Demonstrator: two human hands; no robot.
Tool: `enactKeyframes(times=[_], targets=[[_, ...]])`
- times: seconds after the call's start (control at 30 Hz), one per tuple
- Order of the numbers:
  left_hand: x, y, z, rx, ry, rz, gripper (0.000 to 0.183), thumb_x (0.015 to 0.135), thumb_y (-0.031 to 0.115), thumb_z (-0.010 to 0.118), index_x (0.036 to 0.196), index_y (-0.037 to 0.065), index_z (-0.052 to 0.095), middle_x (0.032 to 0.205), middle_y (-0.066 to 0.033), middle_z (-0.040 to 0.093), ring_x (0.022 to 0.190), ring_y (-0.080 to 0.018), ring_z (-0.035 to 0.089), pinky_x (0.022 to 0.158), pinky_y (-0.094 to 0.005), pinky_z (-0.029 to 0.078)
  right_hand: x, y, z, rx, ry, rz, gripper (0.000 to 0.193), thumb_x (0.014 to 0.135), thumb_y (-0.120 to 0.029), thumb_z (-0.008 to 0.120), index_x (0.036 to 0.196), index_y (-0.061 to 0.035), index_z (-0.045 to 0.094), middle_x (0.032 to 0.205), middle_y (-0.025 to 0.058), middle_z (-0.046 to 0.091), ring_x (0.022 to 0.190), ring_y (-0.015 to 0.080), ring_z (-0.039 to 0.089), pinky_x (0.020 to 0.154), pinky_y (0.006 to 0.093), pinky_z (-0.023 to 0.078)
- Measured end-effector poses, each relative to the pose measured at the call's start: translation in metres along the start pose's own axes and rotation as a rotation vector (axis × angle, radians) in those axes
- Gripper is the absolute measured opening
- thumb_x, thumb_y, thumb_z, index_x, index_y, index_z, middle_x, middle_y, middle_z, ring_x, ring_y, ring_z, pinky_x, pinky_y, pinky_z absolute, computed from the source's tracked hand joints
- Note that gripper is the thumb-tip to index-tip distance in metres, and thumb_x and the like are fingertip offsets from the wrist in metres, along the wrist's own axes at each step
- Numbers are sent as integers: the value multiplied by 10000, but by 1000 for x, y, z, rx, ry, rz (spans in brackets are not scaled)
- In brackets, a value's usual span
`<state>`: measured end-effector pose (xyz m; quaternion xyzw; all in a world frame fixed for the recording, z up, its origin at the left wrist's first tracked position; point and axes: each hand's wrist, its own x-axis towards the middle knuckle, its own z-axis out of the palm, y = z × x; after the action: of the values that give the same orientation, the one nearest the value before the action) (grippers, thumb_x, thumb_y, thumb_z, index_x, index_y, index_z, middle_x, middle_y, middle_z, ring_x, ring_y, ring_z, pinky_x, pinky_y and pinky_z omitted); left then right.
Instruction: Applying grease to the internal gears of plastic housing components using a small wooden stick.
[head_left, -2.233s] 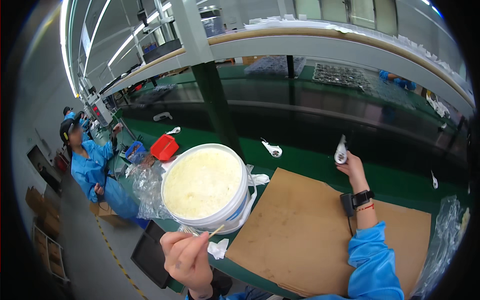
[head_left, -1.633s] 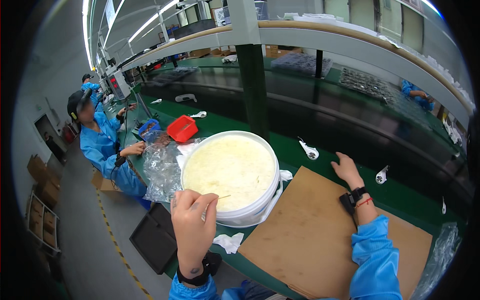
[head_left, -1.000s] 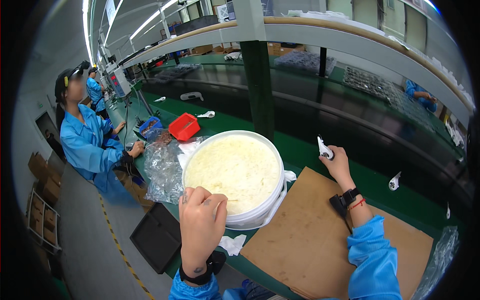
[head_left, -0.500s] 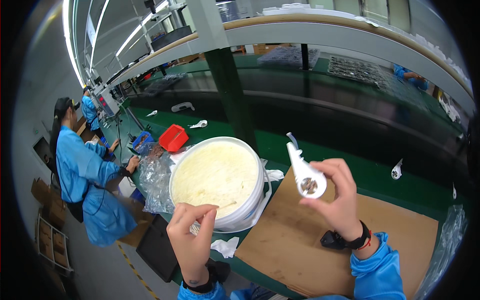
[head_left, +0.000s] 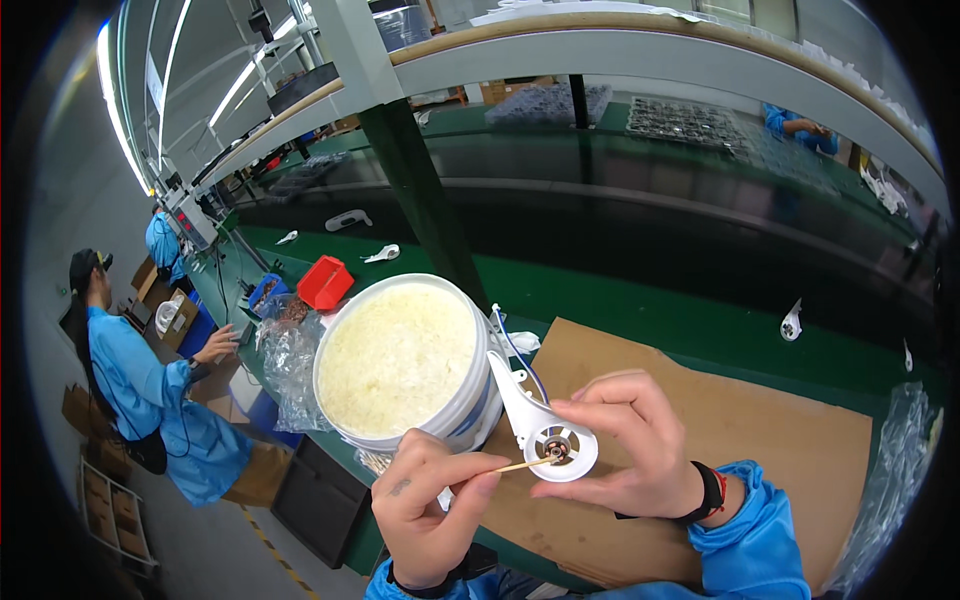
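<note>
Fingers of the left hand (head_left: 425, 512) pinched a thin stick (head_left: 522, 465), its tip at the middle of the white part (head_left: 517, 404). The right hand (head_left: 642, 452) gripped that part by its round end, thumb below and fingers above. The part was up over the cardboard (head_left: 780, 465), near the tub (head_left: 479, 388). It looked light and hard, like plastic. Squeezing might crack it, so the outer rim seemed best to hold. Its blue wire (head_left: 538, 381) looked bendy and easy to tug. The tub was nearly full of pale yellow stuff (head_left: 398, 355), likely soft and slippery. Past it, the blue bin (head_left: 279, 288) held small brown bits; what the red bin (head_left: 322, 290) held was too hard to tell.
</note>
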<state>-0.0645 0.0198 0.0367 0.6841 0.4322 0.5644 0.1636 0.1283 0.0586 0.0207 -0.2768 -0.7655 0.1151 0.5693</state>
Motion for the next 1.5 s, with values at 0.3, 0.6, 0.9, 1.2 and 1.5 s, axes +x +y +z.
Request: enactKeyframes(times=[0.3,0.6,0.9,1.2,1.5], targets=[[-1,3,4,48,-8,3,194,660,-31,715,844,29,729,640,-19,531,620,-139,476,568,-260,366,-3,-2,-3,-10,-28,-33,616,567,-248,905,1067,-25,625,970,89,531,875,222,578,726,306,505],[-3,3,5,175,63,143,266,601,-21,758,846,79,732,677,-1,519,644,-154,485,577,-269,366,-3,-5,-3,18,23,-25,599,592,-273,872,1090,-30,644,938,78,567,823,223,593,685,305,493],[-6,-3,1,334,51,319,352,522,40,790,848,169,758,715,31,487,702,-161,434,607,-283,346,-5,-5,-4,22,2,11,604,593,-277,875,1086,-20,641,939,81,569,819,217,590,675,301,486],[-6,1,-1,440,179,517,374,491,105,764,847,216,757,739,43,487,733,-170,431,637,-301,359,1,-6,-8,15,-24,61,606,582,-265,886,1077,-15,641,928,87,577,822,218,588,688,302,490],[12,-34,-52,680,408,135,122,689,9,698,801,55,692,682,-50,495,711,-226,478,702,-342,392,-2,125,-54,-436,316,436,457,761,-189,740,1130,25,576,980,144,553,891,280,567,796,325,459]])
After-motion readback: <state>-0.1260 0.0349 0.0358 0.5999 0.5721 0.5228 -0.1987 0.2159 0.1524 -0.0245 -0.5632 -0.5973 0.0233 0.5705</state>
